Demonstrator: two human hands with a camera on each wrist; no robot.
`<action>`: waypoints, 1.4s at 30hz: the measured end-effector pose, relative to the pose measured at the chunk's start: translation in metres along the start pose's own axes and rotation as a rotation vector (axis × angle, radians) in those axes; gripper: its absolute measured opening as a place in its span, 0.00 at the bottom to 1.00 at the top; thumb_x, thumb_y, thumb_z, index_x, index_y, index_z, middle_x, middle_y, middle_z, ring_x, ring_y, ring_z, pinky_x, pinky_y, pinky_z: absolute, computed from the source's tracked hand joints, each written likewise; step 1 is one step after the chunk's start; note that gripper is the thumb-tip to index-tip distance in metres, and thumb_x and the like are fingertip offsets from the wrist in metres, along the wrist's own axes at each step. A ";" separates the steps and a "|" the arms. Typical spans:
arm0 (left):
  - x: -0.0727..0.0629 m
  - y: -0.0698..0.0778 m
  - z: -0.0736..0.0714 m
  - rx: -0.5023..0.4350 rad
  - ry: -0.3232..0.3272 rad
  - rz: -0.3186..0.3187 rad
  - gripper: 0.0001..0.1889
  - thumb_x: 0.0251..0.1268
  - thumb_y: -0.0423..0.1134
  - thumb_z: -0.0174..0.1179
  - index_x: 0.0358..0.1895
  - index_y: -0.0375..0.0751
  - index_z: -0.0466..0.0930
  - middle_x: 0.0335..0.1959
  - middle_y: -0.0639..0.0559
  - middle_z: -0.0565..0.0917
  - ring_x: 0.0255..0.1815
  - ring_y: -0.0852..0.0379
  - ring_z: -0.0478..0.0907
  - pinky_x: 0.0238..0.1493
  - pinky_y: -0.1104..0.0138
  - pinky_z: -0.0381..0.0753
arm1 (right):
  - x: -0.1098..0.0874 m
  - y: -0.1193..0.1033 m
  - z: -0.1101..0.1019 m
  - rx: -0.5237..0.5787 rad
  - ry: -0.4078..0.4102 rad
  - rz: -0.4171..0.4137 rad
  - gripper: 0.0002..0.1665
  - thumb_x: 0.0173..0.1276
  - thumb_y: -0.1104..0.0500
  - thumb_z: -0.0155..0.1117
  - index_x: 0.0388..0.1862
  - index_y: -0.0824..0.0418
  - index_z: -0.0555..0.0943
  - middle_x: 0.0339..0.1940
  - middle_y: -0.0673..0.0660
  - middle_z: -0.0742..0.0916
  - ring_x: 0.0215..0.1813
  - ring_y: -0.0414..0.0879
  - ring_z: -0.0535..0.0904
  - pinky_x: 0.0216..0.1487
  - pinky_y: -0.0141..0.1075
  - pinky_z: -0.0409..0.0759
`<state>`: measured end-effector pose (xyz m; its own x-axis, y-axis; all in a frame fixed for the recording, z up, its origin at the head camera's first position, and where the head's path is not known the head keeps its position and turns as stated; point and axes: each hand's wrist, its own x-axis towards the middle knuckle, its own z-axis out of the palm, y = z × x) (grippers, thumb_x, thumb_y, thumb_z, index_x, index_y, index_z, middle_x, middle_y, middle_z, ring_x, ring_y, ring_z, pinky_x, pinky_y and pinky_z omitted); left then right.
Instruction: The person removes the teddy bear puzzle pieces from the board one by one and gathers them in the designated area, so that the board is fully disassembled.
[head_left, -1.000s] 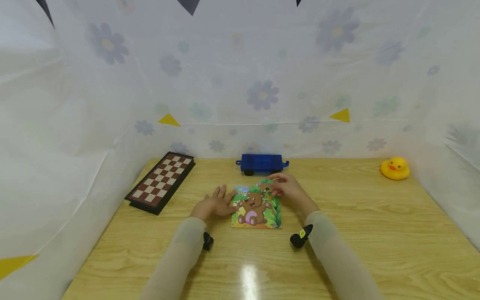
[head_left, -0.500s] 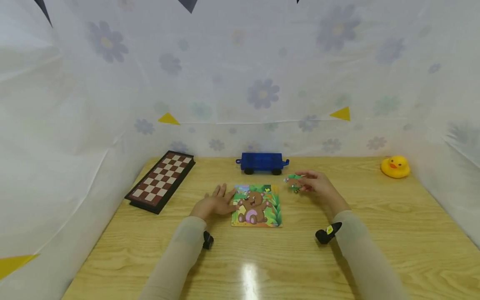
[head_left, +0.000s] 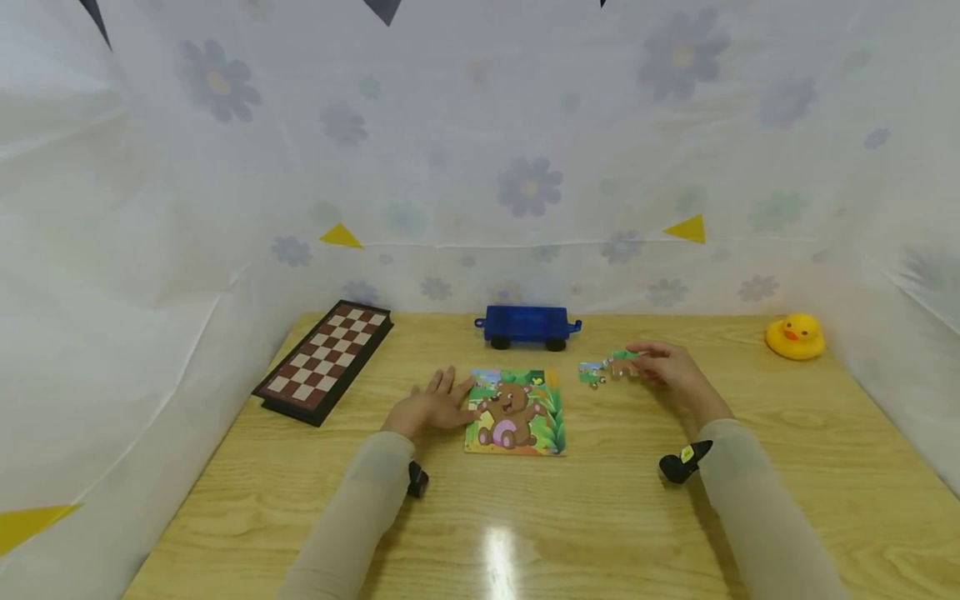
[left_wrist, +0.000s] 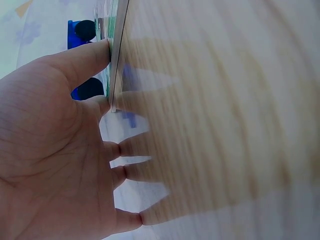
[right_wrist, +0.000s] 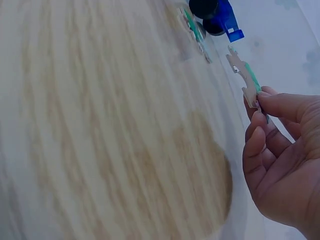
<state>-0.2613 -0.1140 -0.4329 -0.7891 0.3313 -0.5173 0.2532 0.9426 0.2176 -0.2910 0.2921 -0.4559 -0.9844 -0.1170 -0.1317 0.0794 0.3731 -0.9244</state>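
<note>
Left hand (head_left: 431, 411): fingers spread, fingertips down on the surface (head_left: 495, 508), thumb against the left edge of the bear puzzle (head_left: 513, 414), which lies flat immediately to that hand's right. Right hand (head_left: 671, 373): thumb and fingers pinch a puzzle piece (head_left: 622, 363) by its right end; the piece sticks out to the hand's left. It's tilted in the right wrist view; can't tell if its lower edge touches down. Past its tip, further left of the right hand, a loose piece (head_left: 590, 372) lies on the surface, apart from the held one. That puts it between the right hand and the bear puzzle, so it's the closest obstacle on that side. Blue wagon (head_left: 527, 323) sits beyond both hands: ahead and right of the left, ahead and left of the right, well apart from either, behind the puzzle. Checkered board (head_left: 326, 358) lies slanted to the left of the left hand, not touching it. Yellow duck (head_left: 795, 337) is off to the right hand's right and farther back, outside the gap between the hands. Flowered sheet (head_left: 450, 167) closes off the far side ahead of both hands. Black wrist device (head_left: 684, 462) hangs just nearside of the right hand.
</note>
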 end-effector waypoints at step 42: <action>0.002 -0.002 0.002 0.006 0.009 -0.004 0.38 0.70 0.63 0.40 0.77 0.58 0.36 0.76 0.43 0.31 0.76 0.45 0.29 0.69 0.39 0.38 | -0.002 0.013 -0.003 0.033 0.010 0.019 0.28 0.71 0.54 0.57 0.62 0.72 0.71 0.19 0.46 0.70 0.19 0.39 0.62 0.20 0.30 0.65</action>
<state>-0.2624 -0.1150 -0.4355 -0.7952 0.3269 -0.5106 0.2529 0.9443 0.2107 -0.2886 0.2993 -0.4663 -0.9842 -0.1011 -0.1457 0.1028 0.3443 -0.9332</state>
